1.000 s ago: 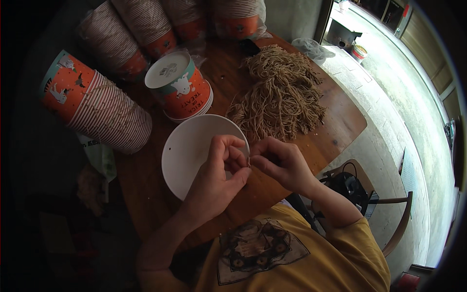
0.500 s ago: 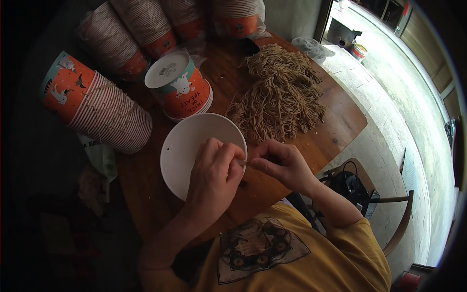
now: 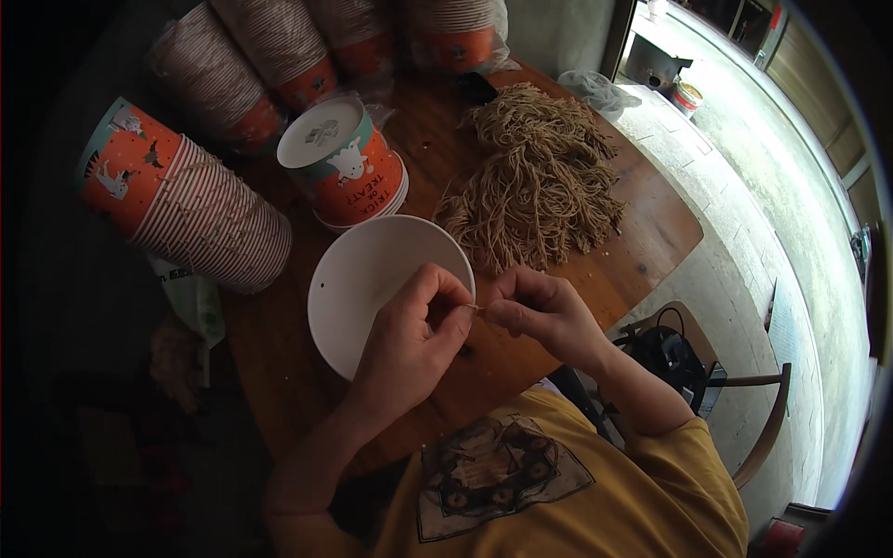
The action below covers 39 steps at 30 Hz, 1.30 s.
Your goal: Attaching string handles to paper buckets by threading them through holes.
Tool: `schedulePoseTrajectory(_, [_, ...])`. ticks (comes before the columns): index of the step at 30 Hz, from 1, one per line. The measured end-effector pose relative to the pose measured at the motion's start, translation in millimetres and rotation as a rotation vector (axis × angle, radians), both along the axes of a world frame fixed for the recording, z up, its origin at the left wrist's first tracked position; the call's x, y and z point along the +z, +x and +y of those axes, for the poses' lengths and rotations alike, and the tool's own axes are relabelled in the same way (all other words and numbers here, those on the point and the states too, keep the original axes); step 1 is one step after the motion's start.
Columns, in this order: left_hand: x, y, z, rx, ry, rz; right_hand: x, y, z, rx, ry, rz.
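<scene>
A round white tub [image 3: 349,302] faces me with its open mouth up, and a small dark spot, perhaps a hole, shows near its left rim. My left hand [image 3: 414,325] lies over the tub's right side, thumb and forefinger pinched at the rim. Just right of it, the thumb and fingers of my right hand [image 3: 544,312] are pinched together. Between the fingertips of both hands runs a short bit of tan cord [image 3: 477,308]; its ends are hidden in the fingers. Beyond my right hand is a loose heap of tan cords [image 3: 539,186].
An upside-down orange printed paper tub [image 3: 349,177] stands behind the white one. Left of it leans a stack of similar tubs [image 3: 205,209], with wrapped stacks [image 3: 270,46] along the back. The wooden table [image 3: 656,228] ends at right, near a chair [image 3: 767,423] with a black bag [image 3: 665,358].
My left hand's fingers have opened out from a tighter curl into a thumb-and-forefinger pinch. More of the cord shows between the hands. My right hand has shifted slightly.
</scene>
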State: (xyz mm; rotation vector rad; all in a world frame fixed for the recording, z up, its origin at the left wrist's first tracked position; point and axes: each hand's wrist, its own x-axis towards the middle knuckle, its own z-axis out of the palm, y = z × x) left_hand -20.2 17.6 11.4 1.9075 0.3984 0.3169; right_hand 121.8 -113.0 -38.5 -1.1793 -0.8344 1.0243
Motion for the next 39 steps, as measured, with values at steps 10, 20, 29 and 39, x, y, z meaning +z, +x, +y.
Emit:
schedulePoseTrajectory(10, [-12.9, 1.6, 1.5, 0.038, 0.066, -0.076, 2.9, -1.1, -3.8, 0.096, 0.018, 0.100])
schedulePoseTrajectory(20, [-5.1, 1.9, 0.6, 0.062, -0.061, 0.013, 5.9, -2.0, -10.0, 0.191, 0.077, 0.010])
schedulePoseTrajectory(29, [-3.2, 1.4, 0.1, 0.055, -0.037, -0.005, 6.5, -2.5, -12.3, 0.151, 0.109, -0.205])
schedulePoseTrajectory(39, [-3.5, 3.7, -2.5, 0.051, 0.036, -0.024, 14.1, -12.9, -6.6, -0.179, 0.076, -0.005])
